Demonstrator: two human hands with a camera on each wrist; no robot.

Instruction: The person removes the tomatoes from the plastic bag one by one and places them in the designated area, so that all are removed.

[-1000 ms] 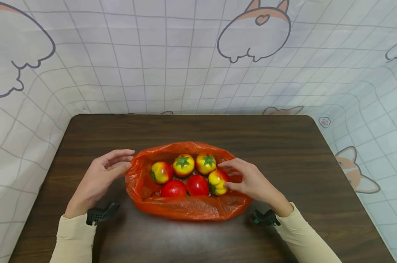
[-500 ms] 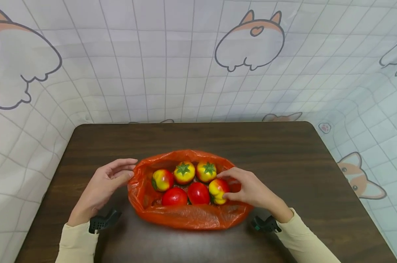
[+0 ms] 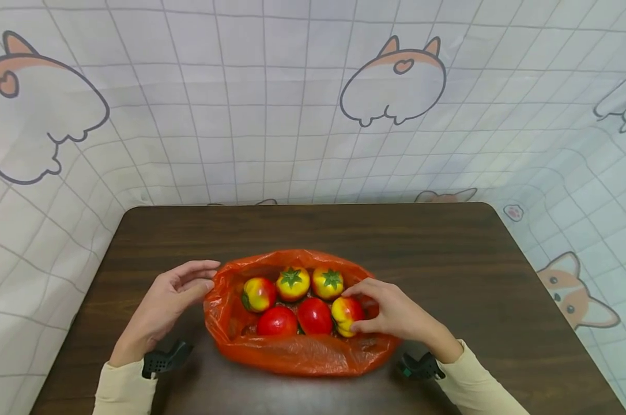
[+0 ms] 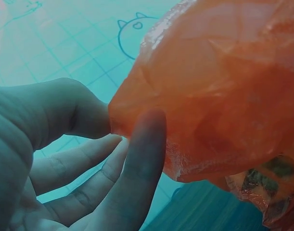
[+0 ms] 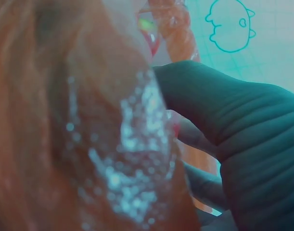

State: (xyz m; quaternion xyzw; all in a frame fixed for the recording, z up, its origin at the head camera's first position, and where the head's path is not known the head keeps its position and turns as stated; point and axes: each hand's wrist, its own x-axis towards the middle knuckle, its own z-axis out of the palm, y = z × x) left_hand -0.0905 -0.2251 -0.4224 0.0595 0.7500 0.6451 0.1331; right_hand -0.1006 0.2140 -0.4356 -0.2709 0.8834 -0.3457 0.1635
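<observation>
Midway between the tabletop's side edges, in the head view, six fruits sit in an orange bag; the right hand grips the rightmost fruit, unmoved this past second, so all six remain inside. Left wrist: the left hand pinches the bag's rim. Right wrist: fingertips hidden.

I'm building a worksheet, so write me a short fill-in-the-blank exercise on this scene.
1. The left hand pinches the edge of an orange plastic ____.
2. The right hand grips a fruit with red and ____ skin.
3. Altogether, ____ fruits show in the head view.
Missing words: bag; yellow; six.
</observation>
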